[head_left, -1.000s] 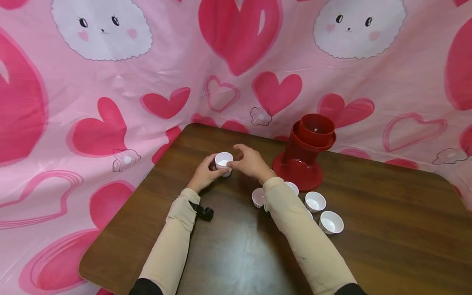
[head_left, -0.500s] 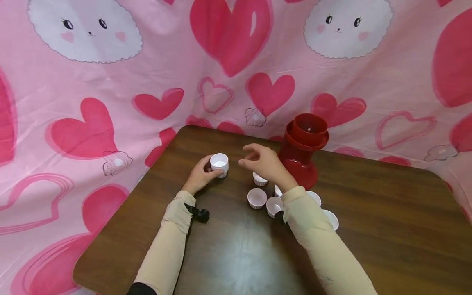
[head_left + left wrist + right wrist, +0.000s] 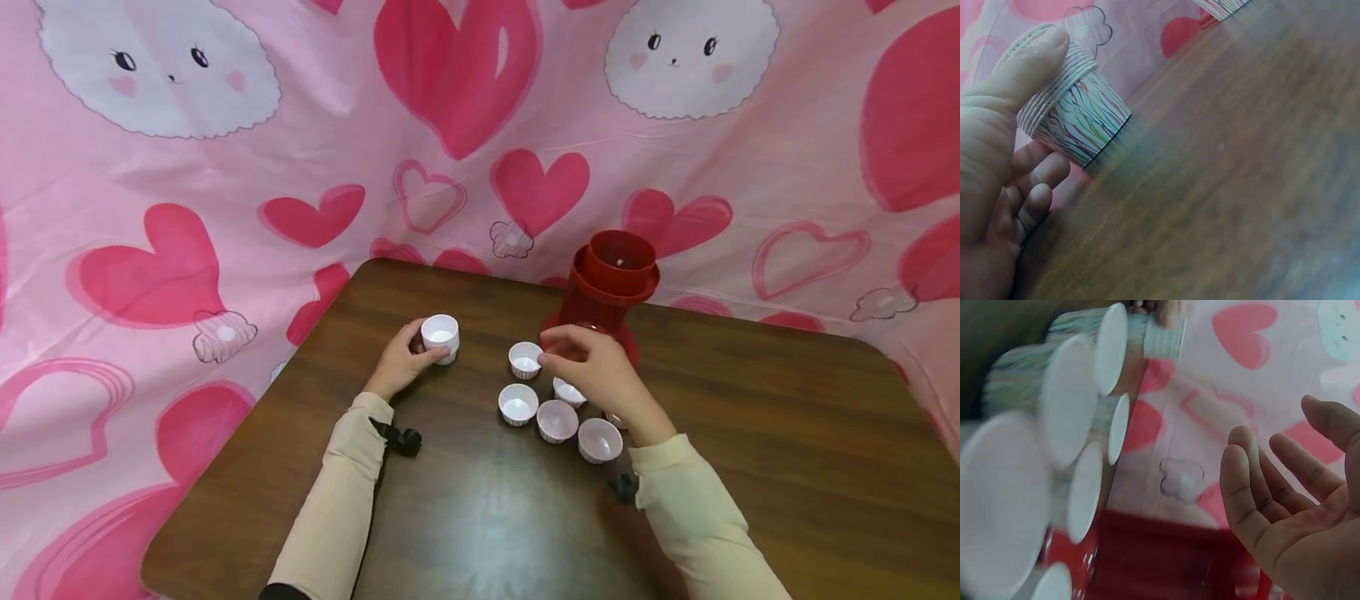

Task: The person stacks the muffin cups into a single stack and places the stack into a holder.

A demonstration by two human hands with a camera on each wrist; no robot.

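Observation:
My left hand holds a short nested stack of white paper baking cups at the left of the table. In the left wrist view the thumb lies across the several stacked rims of the cup stack, whose sides carry coloured wavy lines. My right hand hovers over a group of loose cups with nothing between its bent, spread fingers. Its fingertips are right beside the rim of the back cup. Nearer me are a left front cup, a middle cup and a right cup.
A red plastic stand with a round base and a cup-shaped top stands behind the right hand, which hides part of it. More cups, such as a white one, sit partly hidden under that hand. A pink heart-print cloth hangs behind the table.
My right hand has left the stack and moved right, over the loose cups, uncovering several of them. The left hand still holds the stack. The head view has turned slightly.

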